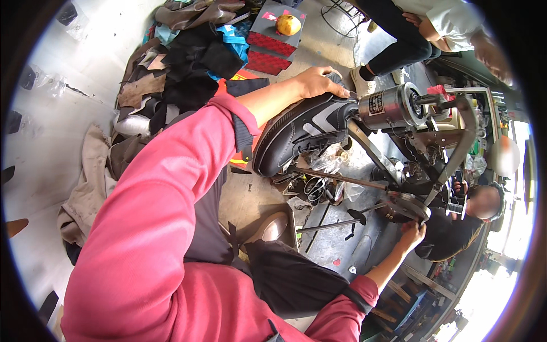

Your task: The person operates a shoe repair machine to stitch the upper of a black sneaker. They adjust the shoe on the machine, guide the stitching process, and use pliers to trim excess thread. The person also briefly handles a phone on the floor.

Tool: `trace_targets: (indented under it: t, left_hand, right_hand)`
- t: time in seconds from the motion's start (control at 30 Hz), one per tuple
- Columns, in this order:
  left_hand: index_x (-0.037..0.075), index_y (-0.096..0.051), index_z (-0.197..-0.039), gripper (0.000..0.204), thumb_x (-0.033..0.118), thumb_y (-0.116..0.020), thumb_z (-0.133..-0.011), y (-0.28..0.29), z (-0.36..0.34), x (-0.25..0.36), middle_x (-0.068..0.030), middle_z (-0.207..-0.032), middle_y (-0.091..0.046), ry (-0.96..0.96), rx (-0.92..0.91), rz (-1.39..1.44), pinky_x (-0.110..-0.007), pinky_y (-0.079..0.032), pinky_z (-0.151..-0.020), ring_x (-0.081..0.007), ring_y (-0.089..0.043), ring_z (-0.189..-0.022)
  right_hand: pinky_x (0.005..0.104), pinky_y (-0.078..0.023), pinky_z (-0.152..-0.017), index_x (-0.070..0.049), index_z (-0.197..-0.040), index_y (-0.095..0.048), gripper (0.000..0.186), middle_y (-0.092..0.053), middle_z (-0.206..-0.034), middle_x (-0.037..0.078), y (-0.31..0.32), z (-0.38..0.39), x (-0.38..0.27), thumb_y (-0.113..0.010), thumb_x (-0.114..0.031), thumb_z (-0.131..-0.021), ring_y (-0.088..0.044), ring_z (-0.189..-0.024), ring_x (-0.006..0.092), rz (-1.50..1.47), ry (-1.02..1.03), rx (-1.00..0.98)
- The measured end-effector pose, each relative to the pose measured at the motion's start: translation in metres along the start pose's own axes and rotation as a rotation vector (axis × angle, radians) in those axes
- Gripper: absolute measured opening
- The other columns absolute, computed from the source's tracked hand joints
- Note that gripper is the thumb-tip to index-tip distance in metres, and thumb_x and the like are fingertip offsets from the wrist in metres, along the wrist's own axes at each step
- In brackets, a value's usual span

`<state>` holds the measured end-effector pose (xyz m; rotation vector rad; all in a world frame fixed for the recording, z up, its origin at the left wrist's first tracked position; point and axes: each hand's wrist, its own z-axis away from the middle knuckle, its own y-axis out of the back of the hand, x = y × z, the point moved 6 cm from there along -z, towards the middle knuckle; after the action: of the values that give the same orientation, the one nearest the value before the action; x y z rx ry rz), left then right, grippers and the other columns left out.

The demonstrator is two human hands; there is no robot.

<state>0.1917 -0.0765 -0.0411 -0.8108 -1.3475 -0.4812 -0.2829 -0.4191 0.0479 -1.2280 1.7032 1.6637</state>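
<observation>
A black sports shoe (302,126) with grey stripes and black laces is at the arm of a hand-cranked shoe sewing machine (393,106), its heel end against the silver cylinder. My left hand (320,83) is closed over the shoe's upper edge near the heel, thumb on the near side. Where the needle meets the shoe is hidden. Lower on the right, my right hand (411,235) has its fingers curled at the rim of the machine's handwheel (409,206). A thread spool (454,206) sits beyond the wheel.
Leather and cloth scraps (145,88) lie heaped at the left. Behind the shoe, a yellow-red fruit (288,24) rests on stacked dark boxes (268,60). One person (450,25) is at the upper right; another (456,233) is beyond the wheel. Metal machine legs (342,178) cross the floor.
</observation>
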Motion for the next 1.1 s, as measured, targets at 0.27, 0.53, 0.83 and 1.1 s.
trace_targets:
  t: [0.27,0.53,0.83,1.1]
  left_hand:
    - [0.0,-0.061,-0.135,0.063,0.024,-0.086,-0.083,0.002,0.003,-0.003,-0.0093,-0.108,-0.075,0.083,0.016,-0.027,-0.029,-0.055,-0.087,-0.0147,-0.07,-0.094]
    - [0.001,-0.067,-0.124,0.068,0.033,-0.096,-0.071,0.004,0.004,-0.004,-0.0107,-0.108,-0.072,0.033,0.056,0.037,-0.029,-0.054,-0.087,-0.0178,-0.068,-0.095]
    - [0.001,-0.066,-0.125,0.07,0.034,-0.096,-0.071,0.005,0.007,-0.006,-0.0116,-0.106,-0.073,0.082,0.078,0.047,-0.03,-0.055,-0.087,-0.0176,-0.069,-0.095]
    - [-0.001,-0.06,-0.129,0.069,0.024,-0.093,-0.074,0.002,0.017,-0.008,-0.0143,-0.107,-0.074,0.124,0.1,0.21,-0.031,-0.057,-0.085,-0.0188,-0.071,-0.092]
  right_hand:
    - [0.0305,-0.054,-0.052,-0.002,-0.111,-0.062,0.024,-0.067,-0.076,0.008,-0.099,0.05,0.056,-0.066,-0.023,-0.101,-0.067,-0.058,0.0178,0.127,-0.258,-0.561]
    - [0.0266,-0.045,-0.06,-0.007,-0.099,-0.062,0.031,-0.054,-0.075,0.0,-0.046,0.043,-0.044,-0.062,-0.037,-0.104,-0.051,-0.065,0.0114,-1.147,-0.42,-0.209]
    - [0.0273,-0.045,-0.064,-0.002,-0.115,-0.063,0.027,-0.061,-0.088,0.004,-0.153,0.133,-0.114,-0.063,-0.027,-0.104,-0.054,-0.073,0.0121,-0.96,-0.14,-0.654]
    - [0.037,-0.059,-0.091,0.003,-0.131,-0.061,0.034,-0.071,-0.117,0.014,-0.205,0.075,-0.144,-0.06,-0.001,-0.097,-0.069,-0.107,0.0247,-0.823,0.082,-0.281]
